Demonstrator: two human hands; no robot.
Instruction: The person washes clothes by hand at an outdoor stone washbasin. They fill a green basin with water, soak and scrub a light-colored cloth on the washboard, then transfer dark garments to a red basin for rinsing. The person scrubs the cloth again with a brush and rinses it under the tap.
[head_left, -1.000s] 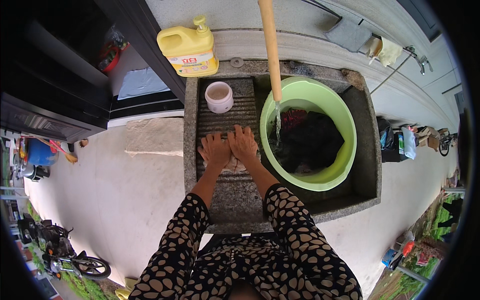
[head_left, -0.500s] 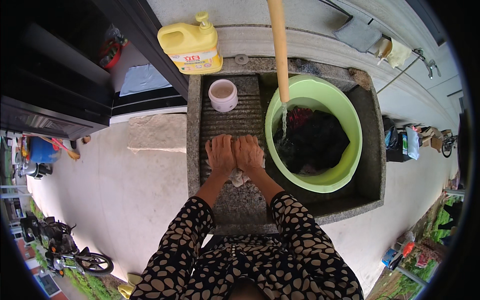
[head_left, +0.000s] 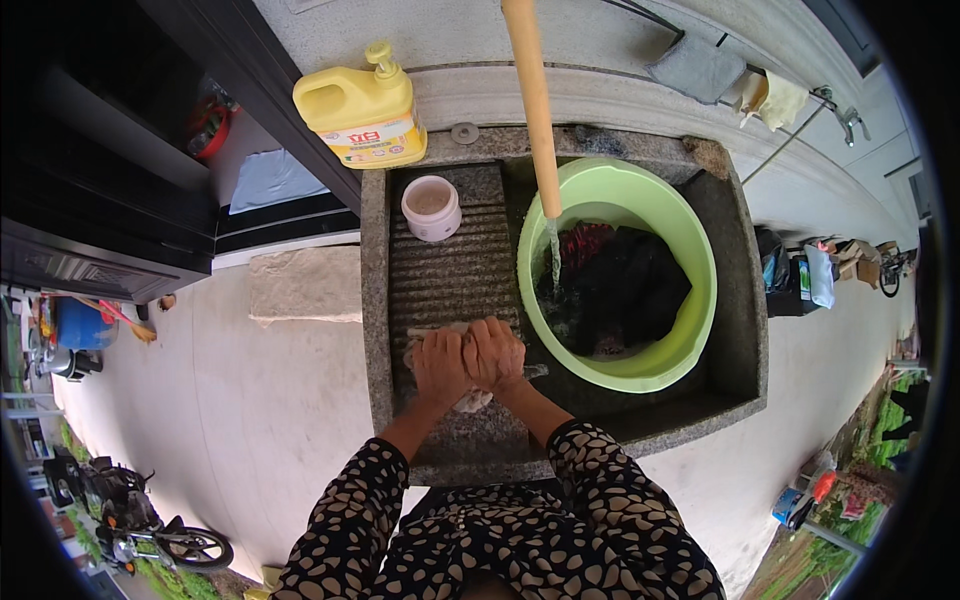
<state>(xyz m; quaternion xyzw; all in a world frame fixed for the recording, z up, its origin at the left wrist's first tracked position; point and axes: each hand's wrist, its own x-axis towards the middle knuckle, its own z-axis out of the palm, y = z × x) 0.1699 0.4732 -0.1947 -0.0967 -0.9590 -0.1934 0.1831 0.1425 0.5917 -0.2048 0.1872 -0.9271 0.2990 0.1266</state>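
Observation:
My left hand (head_left: 440,365) and my right hand (head_left: 494,355) press side by side, fingers curled over a wet, pale cloth (head_left: 473,402). Most of the cloth is hidden beneath them; crumpled bits show past the fingers and between the wrists. It lies on the lower part of a ridged stone washboard (head_left: 455,265), built into the left side of a stone sink (head_left: 755,340). To the right, a light green basin (head_left: 640,379) holds dark clothes (head_left: 645,285) in water. A tan tube (head_left: 538,120) pours water into the basin's left side.
A pale pink jar (head_left: 432,222) stands at the washboard's far left. Beyond it, a yellow pump jug (head_left: 362,120) sits at the sink's far left corner. Grey cloth (head_left: 697,68) hangs along the wall. A beige stone slab (head_left: 305,284) lies left of the sink.
Both hands have slid down the washboard toward me, with the cloth under them. More ridges show beyond the fingers. The view has shifted a little; water keeps running.

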